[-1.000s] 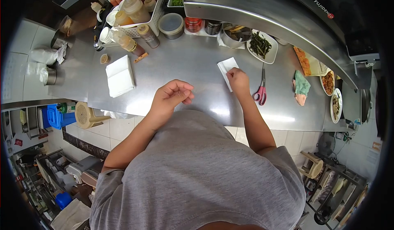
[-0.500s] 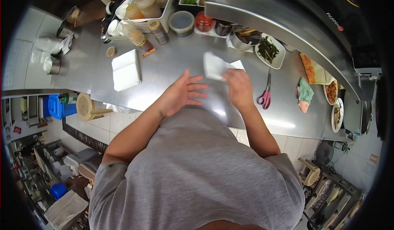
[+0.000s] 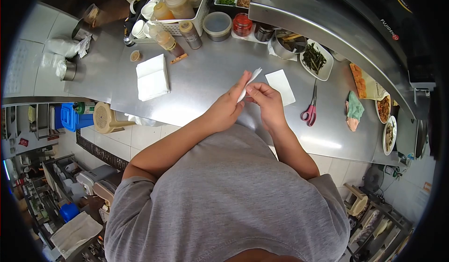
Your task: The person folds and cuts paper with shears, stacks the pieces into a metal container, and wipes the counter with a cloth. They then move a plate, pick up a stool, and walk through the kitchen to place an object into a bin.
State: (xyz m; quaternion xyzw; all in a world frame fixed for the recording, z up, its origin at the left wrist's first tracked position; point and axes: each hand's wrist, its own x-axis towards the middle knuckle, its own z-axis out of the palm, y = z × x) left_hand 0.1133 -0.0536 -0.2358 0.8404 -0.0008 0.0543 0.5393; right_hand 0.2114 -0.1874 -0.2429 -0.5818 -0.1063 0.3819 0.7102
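Observation:
A folded white paper napkin stands on edge between my two hands above the steel counter. My left hand lies along its left side, fingers straight and flat against the paper, thumb near the lower end. From the other side, my right hand pinches the napkin between thumb and curled fingers. Just beyond the right hand, a flat white paper napkin lies on the counter, partly covered by that hand. A stack of white napkins is farther left. Pink-handled scissors rest to the right.
The steel counter carries sauce bottles, a white basket, a lidded tub and a red jar along the back. A dish of dark greens, a green cloth and food bowls stand right, under a metal shelf.
My hands have come together, the right bringing the napkin left against my left palm. My left fingers, spread before, are now closer together. The napkin on the counter shows more.

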